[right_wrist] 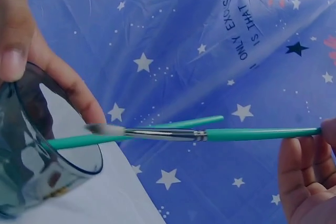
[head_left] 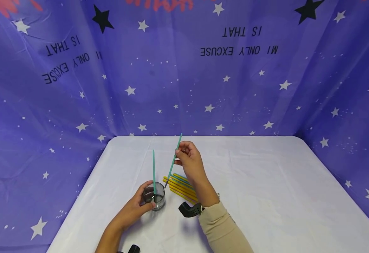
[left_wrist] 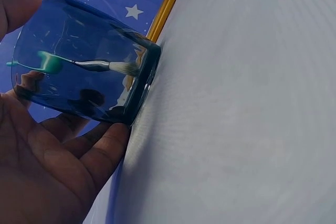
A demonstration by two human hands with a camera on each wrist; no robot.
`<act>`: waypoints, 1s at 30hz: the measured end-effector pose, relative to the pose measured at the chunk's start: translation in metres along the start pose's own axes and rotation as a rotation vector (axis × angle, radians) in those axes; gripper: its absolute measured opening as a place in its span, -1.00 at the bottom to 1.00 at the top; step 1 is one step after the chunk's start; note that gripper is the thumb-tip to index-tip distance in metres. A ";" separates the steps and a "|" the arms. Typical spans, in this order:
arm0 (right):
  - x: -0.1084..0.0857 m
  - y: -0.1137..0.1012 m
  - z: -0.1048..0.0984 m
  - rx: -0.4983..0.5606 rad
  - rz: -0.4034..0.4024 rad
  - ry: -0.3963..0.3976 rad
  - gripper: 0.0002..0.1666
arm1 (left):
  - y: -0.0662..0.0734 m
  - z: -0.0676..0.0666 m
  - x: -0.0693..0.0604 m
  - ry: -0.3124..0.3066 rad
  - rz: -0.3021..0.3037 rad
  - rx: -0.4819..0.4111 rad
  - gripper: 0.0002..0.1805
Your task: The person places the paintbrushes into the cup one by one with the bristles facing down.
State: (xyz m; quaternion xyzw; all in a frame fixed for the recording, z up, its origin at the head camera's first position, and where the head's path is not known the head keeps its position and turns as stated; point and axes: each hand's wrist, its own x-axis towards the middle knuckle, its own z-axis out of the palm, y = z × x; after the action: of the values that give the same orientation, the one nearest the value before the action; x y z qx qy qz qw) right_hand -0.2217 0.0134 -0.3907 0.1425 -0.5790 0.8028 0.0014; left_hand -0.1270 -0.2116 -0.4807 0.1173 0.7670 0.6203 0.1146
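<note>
My left hand (head_left: 134, 209) grips a clear, dark-tinted glass (left_wrist: 79, 40), with the thumb and fingers on opposite sides. One green paintbrush (head_left: 154, 168) stands in it, bristles down near the bottom in the left wrist view. Between the fingertips of my right hand (head_left: 191, 163) is a second green paintbrush (right_wrist: 252, 134), pinched by its handle. Its pale bristles point down at the glass's rim in the head view. From the right wrist view I cannot tell whether the tip is inside the glass.
Several slim yellow and blue-green sticks (head_left: 179, 186) lie in a bundle on the white table (head_left: 266, 196), right of the glass. My right forearm hides their near ends. A black wrist camera (head_left: 189, 209) juts from the right wrist. A purple starred cloth (head_left: 184, 70) hangs behind.
</note>
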 end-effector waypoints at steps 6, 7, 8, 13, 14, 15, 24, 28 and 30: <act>-0.001 0.006 0.007 0.003 0.002 0.012 -0.75 | 0.001 0.000 0.001 0.003 0.009 -0.004 -0.19; -0.002 0.009 0.008 -0.005 0.002 0.003 -0.75 | 0.002 0.000 0.001 0.004 0.010 -0.005 -0.19; -0.002 0.011 0.009 -0.012 0.006 -0.005 -0.75 | 0.002 0.000 0.001 0.005 0.011 -0.007 -0.19; -0.006 0.027 0.017 -0.057 0.042 -0.032 -0.75 | 0.002 0.001 0.001 0.019 -0.005 0.000 -0.17; -0.008 0.029 0.019 -0.063 0.057 -0.033 -0.76 | 0.002 0.001 0.001 0.021 -0.012 0.003 -0.18; -0.009 0.033 0.020 -0.068 0.068 -0.036 -0.76 | 0.002 0.001 0.000 0.024 -0.019 0.007 -0.18; -0.014 0.039 0.029 -0.092 0.082 -0.066 -0.77 | 0.003 0.002 0.001 0.029 -0.010 0.032 -0.20; -0.020 0.031 0.033 -0.117 0.076 -0.084 -0.77 | 0.003 0.002 0.001 0.026 -0.007 0.030 -0.20; -0.022 0.031 0.033 -0.137 0.087 -0.098 -0.78 | 0.002 0.002 0.000 0.022 -0.005 0.026 -0.19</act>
State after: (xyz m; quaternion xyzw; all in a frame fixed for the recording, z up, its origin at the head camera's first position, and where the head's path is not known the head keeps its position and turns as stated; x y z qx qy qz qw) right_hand -0.1982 -0.0243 -0.4150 0.1559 -0.6374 0.7528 -0.0518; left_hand -0.1265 -0.2090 -0.4789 0.1100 0.7765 0.6114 0.1061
